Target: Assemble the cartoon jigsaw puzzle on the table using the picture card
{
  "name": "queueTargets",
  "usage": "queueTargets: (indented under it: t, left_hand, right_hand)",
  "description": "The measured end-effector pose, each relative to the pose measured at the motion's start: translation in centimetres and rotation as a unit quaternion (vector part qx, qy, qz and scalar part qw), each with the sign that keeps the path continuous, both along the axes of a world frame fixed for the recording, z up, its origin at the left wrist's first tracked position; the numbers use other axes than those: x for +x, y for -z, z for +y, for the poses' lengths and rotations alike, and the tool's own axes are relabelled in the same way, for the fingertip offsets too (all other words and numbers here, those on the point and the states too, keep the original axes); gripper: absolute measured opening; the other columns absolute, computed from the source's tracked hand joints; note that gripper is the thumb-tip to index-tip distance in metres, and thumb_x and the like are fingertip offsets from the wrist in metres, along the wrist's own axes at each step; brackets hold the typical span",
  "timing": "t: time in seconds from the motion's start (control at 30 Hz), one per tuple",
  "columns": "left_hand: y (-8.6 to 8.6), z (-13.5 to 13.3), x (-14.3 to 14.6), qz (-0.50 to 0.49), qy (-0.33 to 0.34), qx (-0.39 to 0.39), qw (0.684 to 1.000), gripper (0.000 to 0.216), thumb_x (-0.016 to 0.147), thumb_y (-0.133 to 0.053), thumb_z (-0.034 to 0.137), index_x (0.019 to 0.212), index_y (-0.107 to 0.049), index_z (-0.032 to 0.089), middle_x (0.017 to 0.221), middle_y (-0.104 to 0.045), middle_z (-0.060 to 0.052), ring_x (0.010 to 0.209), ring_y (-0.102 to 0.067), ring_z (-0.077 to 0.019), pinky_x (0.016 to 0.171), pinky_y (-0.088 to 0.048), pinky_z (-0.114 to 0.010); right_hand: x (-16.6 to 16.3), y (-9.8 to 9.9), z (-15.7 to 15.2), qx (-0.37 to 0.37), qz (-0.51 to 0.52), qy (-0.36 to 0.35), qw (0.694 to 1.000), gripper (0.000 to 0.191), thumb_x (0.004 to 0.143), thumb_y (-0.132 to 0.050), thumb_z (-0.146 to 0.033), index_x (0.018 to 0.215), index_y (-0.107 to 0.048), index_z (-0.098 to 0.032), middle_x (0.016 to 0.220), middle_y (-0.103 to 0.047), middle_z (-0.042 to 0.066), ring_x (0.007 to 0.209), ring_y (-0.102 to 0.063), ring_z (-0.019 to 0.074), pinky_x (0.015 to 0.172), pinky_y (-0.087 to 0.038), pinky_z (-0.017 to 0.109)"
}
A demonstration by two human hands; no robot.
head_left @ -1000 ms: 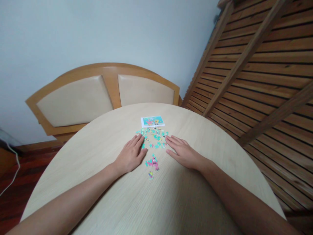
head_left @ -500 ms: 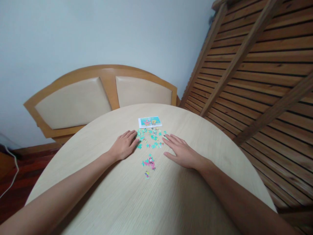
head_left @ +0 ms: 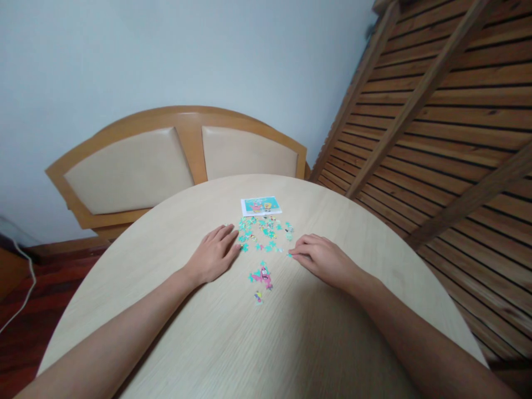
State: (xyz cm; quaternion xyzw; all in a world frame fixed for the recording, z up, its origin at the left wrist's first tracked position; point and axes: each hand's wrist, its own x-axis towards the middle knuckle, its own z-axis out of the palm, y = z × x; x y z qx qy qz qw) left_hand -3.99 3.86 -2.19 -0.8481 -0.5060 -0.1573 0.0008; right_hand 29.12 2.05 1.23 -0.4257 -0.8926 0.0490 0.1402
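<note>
Several loose teal puzzle pieces (head_left: 264, 233) lie scattered on a round pale wooden table (head_left: 257, 343). A small picture card (head_left: 261, 205) sits just beyond them. Nearer me lies a joined pink-and-teal cluster (head_left: 261, 275), with one small piece (head_left: 258, 297) below it. My left hand (head_left: 213, 254) rests flat on the table, fingers stretched out, its tips at the left edge of the loose pieces. My right hand (head_left: 323, 258) is to the right of the pieces. Its fingers are curled, and the tips pinch a small teal piece on the table.
Behind the table stands a wooden bench back (head_left: 178, 160) with two beige padded panels against a pale blue wall. A slatted wooden frame (head_left: 436, 127) leans along the right. At the far left a white cable (head_left: 25, 288) hangs over a dark red floor.
My right hand has curled from flat and spread into a pinch at the right edge of the pieces. My left hand has stayed flat, shifting slightly. The view has swung a little.
</note>
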Motion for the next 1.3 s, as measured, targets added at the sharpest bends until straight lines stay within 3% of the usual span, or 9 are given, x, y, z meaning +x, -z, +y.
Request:
queueTargets:
  t: [0.13,0.3,0.47,0.67,0.93,1.13,1.2,1.3]
  left_hand:
    - [-0.3,-0.1,0.2,-0.009,0.003,0.03,0.999,0.046,0.104,-0.039,0.043,0.134,-0.059,0.013,0.145,-0.055,-0.015,0.136,-0.049,-0.0308,0.116,-0.038,-0.052]
    - [-1.6,-1.8,0.9,-0.055,0.061,0.051,0.995,0.036,0.103,-0.045,0.036,0.13,-0.059,0.015,0.135,-0.06,-0.015,0.126,-0.056,-0.0302,0.109,-0.046,-0.052]
    - [-3.4,-4.5,2.4,-0.058,0.243,-0.014,0.968,0.033,0.103,-0.049,0.032,0.134,-0.055,0.022,0.128,-0.064,-0.011,0.12,-0.059,-0.0256,0.105,-0.048,-0.047]
    - [-3.8,-5.2,2.8,-0.031,0.331,-0.054,0.942,0.035,0.102,-0.052,0.034,0.134,-0.057,0.02,0.128,-0.065,-0.011,0.119,-0.06,-0.0259,0.107,-0.047,-0.045]
    - [-3.6,-5.1,2.6,-0.001,0.353,-0.07,0.933,0.044,0.102,-0.051,0.035,0.144,-0.051,0.02,0.142,-0.059,-0.011,0.13,-0.056,-0.0268,0.114,-0.042,-0.048]
    - [-3.5,-5.2,2.6,-0.011,0.358,-0.061,0.932,0.046,0.102,-0.052,0.035,0.145,-0.05,0.021,0.142,-0.06,-0.012,0.13,-0.057,-0.028,0.113,-0.044,-0.05]
    - [-3.6,-5.2,2.6,-0.012,0.359,-0.062,0.931,0.046,0.102,-0.052,0.035,0.145,-0.05,0.021,0.143,-0.059,-0.013,0.131,-0.056,-0.0282,0.113,-0.045,-0.049]
    - [-3.6,-5.3,2.6,-0.014,0.359,-0.066,0.931,0.047,0.101,-0.054,0.036,0.145,-0.051,0.021,0.144,-0.059,-0.013,0.131,-0.056,-0.0282,0.112,-0.045,-0.049]
  right_hand:
    - [0.1,0.1,0.1,-0.008,0.017,-0.011,1.0,0.032,0.097,-0.048,-0.016,0.104,-0.078,-0.024,0.103,-0.074,0.008,0.096,-0.067,0.0236,0.086,-0.052,0.039]
    - [0.3,0.2,0.1,-0.054,0.069,0.004,0.996,0.033,0.092,-0.048,-0.011,0.107,-0.074,-0.023,0.109,-0.076,0.005,0.103,-0.068,0.0222,0.094,-0.052,0.039]
    - [0.3,0.3,-0.2,-0.063,0.072,0.036,0.995,0.029,0.091,-0.06,-0.026,0.116,-0.071,-0.019,0.119,-0.071,0.011,0.112,-0.065,0.0268,0.101,-0.049,0.043]
    - [-0.3,-0.5,-0.9,-0.106,0.066,0.007,0.992,0.02,0.09,-0.066,-0.03,0.105,-0.074,-0.02,0.109,-0.071,0.009,0.107,-0.063,0.0263,0.099,-0.048,0.042]
    - [-1.5,-1.1,-1.9,-0.168,0.101,-0.025,0.98,0.018,0.085,-0.069,-0.021,0.103,-0.072,-0.02,0.107,-0.072,0.005,0.105,-0.063,0.0232,0.098,-0.047,0.039]
    - [-1.5,-0.7,-2.2,-0.157,0.111,-0.087,0.977,0.037,0.089,-0.051,-0.005,0.11,-0.074,-0.023,0.107,-0.071,0.006,0.104,-0.064,0.0203,0.099,-0.048,0.038]
    - [-1.5,-0.8,-2.3,-0.151,0.114,-0.073,0.979,0.041,0.088,-0.05,-0.004,0.118,-0.072,-0.022,0.114,-0.071,0.007,0.11,-0.063,0.0209,0.102,-0.047,0.039]
    - [-1.6,-1.0,-2.4,-0.139,0.103,-0.035,0.984,0.03,0.09,-0.06,-0.015,0.117,-0.072,-0.02,0.116,-0.071,0.009,0.112,-0.062,0.0245,0.102,-0.047,0.042]
